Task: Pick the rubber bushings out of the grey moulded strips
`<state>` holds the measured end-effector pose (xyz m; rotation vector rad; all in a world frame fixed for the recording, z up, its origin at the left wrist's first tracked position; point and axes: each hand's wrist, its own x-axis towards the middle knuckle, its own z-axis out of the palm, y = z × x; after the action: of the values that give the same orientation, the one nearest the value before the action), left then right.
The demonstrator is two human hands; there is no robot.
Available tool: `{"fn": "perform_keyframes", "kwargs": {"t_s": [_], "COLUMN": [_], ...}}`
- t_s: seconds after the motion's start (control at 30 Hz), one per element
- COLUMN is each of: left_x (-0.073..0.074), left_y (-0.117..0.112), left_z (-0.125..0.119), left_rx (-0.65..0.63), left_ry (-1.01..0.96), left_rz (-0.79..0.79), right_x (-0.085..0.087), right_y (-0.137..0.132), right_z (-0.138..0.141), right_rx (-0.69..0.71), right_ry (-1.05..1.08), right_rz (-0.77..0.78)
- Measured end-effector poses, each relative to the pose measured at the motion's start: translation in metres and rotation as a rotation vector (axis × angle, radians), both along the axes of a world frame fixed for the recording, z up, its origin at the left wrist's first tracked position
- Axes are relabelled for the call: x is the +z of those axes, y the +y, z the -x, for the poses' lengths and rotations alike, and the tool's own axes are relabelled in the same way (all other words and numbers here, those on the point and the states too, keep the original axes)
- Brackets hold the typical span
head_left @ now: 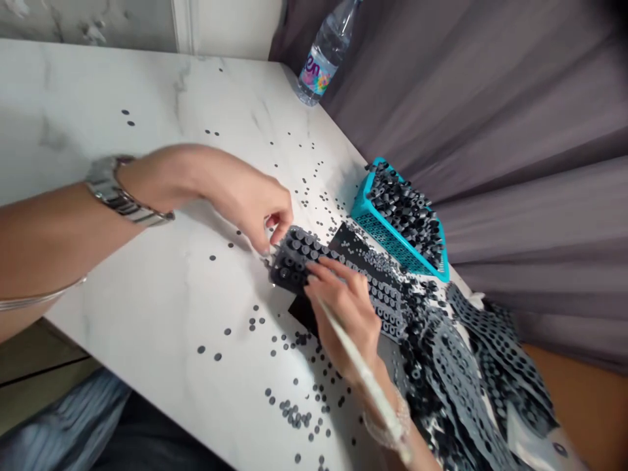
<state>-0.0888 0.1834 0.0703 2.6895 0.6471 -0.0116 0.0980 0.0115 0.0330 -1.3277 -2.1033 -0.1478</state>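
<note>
The grey perforated rubber strip (299, 258) lies on a white marble tabletop (122, 85), a teal plastic basket (363, 206) at its 2 o'clock. The right hand (343, 314) grips a white rod (363, 379); the left hand (240, 196) curls at the strip's 10 o'clock edge, its hold too small to tell. Loose black rings (294, 412) scatter at 7 o'clock.

tabletop (147, 314): white marble, grey veins | basket (366, 209): teal | curtain (515, 196): mauve-grey | strips (461, 379): grey, black-dotted | rod (358, 373): white

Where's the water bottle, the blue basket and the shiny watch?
Plastic water bottle (316, 70): head view, on its colourful label.
Turquoise plastic basket (362, 207): head view, on its rim.
Metal wristwatch (104, 185): head view, on its metal case and band, on the left wrist.
</note>
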Motion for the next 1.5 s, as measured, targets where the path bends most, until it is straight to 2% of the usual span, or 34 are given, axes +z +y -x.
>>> {"fn": "perform_keyframes", "kwargs": {"t_s": [0.1,0.23,0.63,0.9,1.0,1.1,1.23,1.37,1.5], "left_x": [-0.011,-0.018,-0.025,-0.017,-0.016,-0.019,-0.024,-0.027,-0.034], "left_y": [-0.010,-0.020,-0.021,-0.025,-0.027,-0.027,-0.021,-0.010,-0.015], "left_z": [-0.009,-0.016,-0.016,-0.018,-0.016,-0.013,-0.010,-0.010,-0.016], "left_rx": [-0.111,-0.022,0.038,0.091,0.096,0.092,0.090,0.031,-0.043], "left_ry": [0.081,0.044,0.029,0.106,0.100,0.053,0.039,0.016,-0.192], "left_rz": [0.250,0.232,0.183,0.171,0.164,0.177,0.207,0.246,0.121], "right_x": [-0.011,-0.017,-0.020,-0.010,-0.008,-0.004,0.003,0.010,0.020], "right_y": [-0.007,-0.009,-0.007,0.008,0.019,0.019,0.004,-0.011,-0.024], "right_z": [0.008,0.008,0.005,0.005,-0.005,-0.018,-0.030,-0.050,-0.079], "right_rx": [0.078,0.087,0.113,0.179,-0.025,-0.232,-0.359,-0.638,-0.843], "right_ry": [-0.111,-0.155,-0.215,-0.460,-0.387,-0.235,-0.061,0.113,0.213], "right_rz": [-0.018,0.011,0.028,-0.113,-0.171,-0.149,-0.082,-0.056,-0.092]}}
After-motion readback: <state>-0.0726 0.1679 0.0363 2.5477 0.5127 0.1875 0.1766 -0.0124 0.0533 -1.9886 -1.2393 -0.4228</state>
